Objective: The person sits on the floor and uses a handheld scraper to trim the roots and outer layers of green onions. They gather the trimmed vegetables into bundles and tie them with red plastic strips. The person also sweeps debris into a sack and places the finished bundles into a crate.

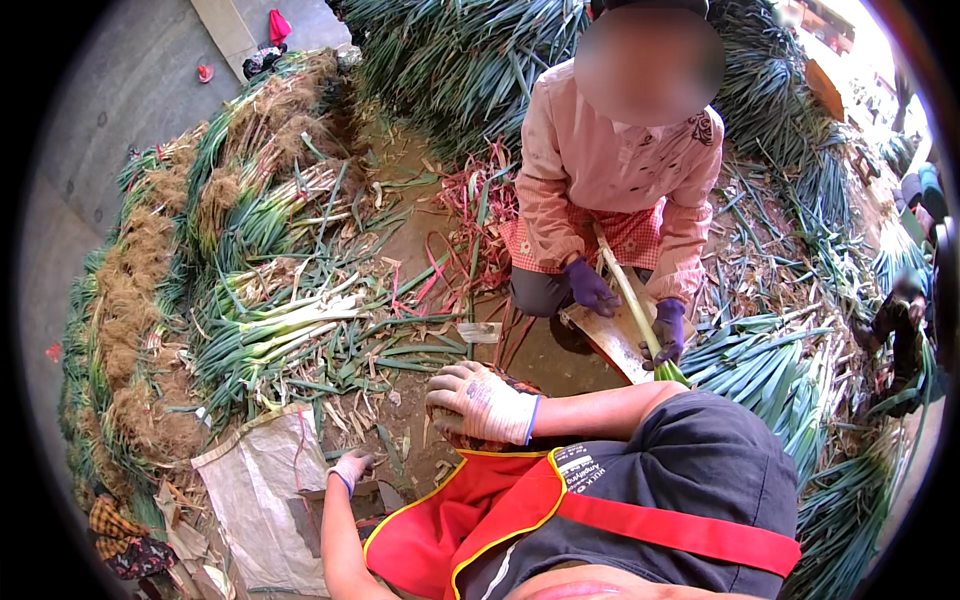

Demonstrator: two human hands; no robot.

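Note:
My right hand (480, 401), in a whitish work glove with a blue cuff, rests over my bent knee in dark patterned cloth, its fingers spread slightly. Lower left, my left hand (352, 471), also gloved, is above the edge of a grey open container (366, 496); whether it touches the edge I cannot tell. A white woven sack (255, 499) lies left of it. Beyond my hands, peeled long green onions (307, 326) lie in a loose heap, pale stems to the right. My red apron (442, 525) with yellow trim covers my lap.
A person (622, 165) in purple gloves holds one long green onion (630, 292) over a board (611, 337). Unpeeled, rooted bundles (127, 300) line the left; green piles (465, 67) stand behind. Pink ties (484, 195) and leaf scraps litter the floor. More onions (772, 367) lie right.

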